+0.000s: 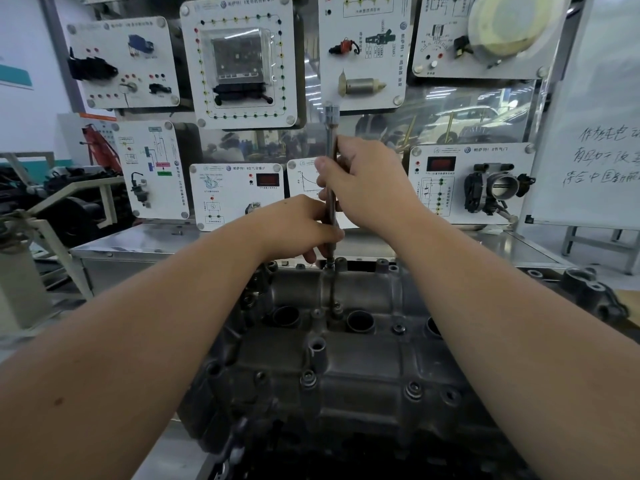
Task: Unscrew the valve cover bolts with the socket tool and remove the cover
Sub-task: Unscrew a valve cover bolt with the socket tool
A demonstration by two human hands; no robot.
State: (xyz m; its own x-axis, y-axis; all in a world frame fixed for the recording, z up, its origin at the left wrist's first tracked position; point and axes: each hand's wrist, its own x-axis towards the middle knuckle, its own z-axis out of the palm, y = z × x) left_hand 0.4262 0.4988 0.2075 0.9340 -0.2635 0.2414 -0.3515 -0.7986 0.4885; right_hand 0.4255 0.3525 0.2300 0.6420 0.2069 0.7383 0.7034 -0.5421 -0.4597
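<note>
The valve cover (346,372), a dull grey cast-metal piece with round open wells and ribbed sections, sits on top of the engine, its bolts (412,389) seated along the near edge. The socket tool (331,188), a long slim steel shaft with a wider chrome top end, stands upright at the cover's far edge.

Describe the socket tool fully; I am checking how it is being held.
The socket tool is a long, thin, metal-looking rod, upright, with a wider cylindrical end at the top. Its lower tip meets the far edge of the valve cover. The right hand grips its middle; the left hand holds it lower down.
</note>
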